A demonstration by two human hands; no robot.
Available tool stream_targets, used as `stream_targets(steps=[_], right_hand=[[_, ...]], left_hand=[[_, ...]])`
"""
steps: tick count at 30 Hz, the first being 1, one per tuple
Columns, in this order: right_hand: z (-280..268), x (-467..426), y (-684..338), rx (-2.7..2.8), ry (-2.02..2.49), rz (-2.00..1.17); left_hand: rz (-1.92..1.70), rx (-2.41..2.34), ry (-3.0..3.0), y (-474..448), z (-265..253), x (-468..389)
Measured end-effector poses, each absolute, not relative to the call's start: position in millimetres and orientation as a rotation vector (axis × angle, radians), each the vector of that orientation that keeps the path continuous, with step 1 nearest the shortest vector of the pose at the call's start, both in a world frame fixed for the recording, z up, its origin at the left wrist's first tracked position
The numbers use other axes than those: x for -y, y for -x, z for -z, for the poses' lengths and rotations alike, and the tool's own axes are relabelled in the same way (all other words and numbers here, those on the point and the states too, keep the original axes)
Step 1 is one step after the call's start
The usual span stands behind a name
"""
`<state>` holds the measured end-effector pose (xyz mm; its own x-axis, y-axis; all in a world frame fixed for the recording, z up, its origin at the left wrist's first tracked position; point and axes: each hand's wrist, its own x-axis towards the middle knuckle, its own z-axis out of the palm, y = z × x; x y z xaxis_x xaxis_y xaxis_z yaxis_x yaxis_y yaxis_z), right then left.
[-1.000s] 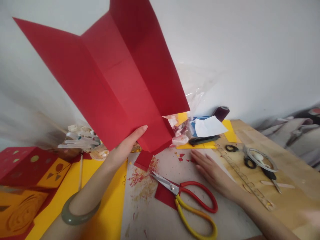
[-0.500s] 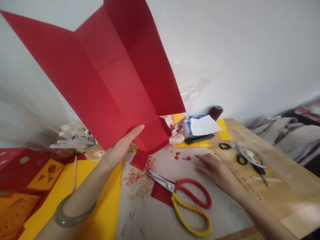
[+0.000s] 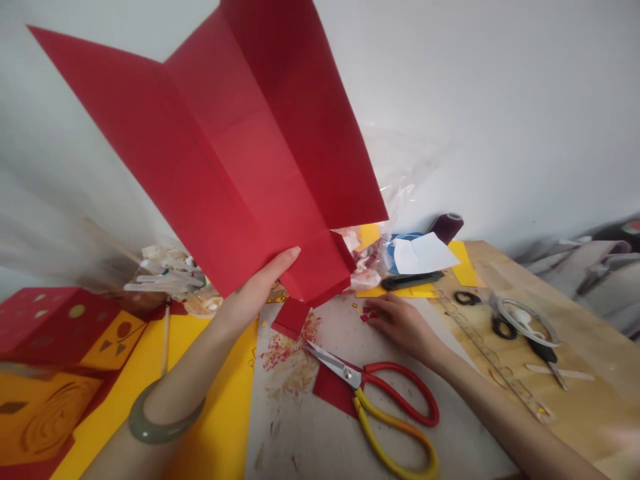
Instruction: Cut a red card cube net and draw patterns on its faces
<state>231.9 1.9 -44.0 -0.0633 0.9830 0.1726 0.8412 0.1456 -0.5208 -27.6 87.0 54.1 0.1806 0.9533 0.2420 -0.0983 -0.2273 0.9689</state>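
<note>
A large sheet of red card (image 3: 255,143), creased lengthwise into panels with small flaps at its lower end, stands raised and tilted in my left hand (image 3: 270,273). The thumb lies on its front face; the other fingers are hidden behind it. My right hand (image 3: 403,327) rests low over the grey-white board (image 3: 390,427), fingers slightly apart, their tips at some small red paper scraps (image 3: 367,313). Between my forearms lie scissors (image 3: 347,375) with one red and one yellow handle, blades parted slightly, over a red paper piece (image 3: 333,393). Another red square (image 3: 291,319) lies beneath the card's lower end.
Yellow paper (image 3: 220,387) covers the left side beside decorated red and orange boxes (image 3: 55,327). At the back are a clear plastic bag (image 3: 395,200), white paper (image 3: 425,253) and a dark spool (image 3: 447,228). A clear ruler (image 3: 500,367), black-handled scissors (image 3: 543,350) and a tape roll (image 3: 550,327) lie right.
My right hand has moved left and down onto the small red scraps. My left hand keeps its hold on the red card. The whole view has shifted slightly.
</note>
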Motion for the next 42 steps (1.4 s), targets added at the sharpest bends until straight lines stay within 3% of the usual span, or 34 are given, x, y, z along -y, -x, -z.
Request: stream_targets(steps=[10, 27, 42], right_hand=[[32.1, -18.9, -222.0, 2.113, 1.558, -0.51], [24.4, -13.0, -232.3, 2.038, 1.679, -0.636], [19.3, -26.1, -215.9, 2.38, 1.836, -0.393]], left_hand=[[-1.338, -0.899, -1.414, 28.1, -43.7, -93.4], [-1.321, -0.905, -1.415, 28.9, -47.1, -89.9], [-1.318, -0.865, -1.417, 30.1, -48.1, -93.0]])
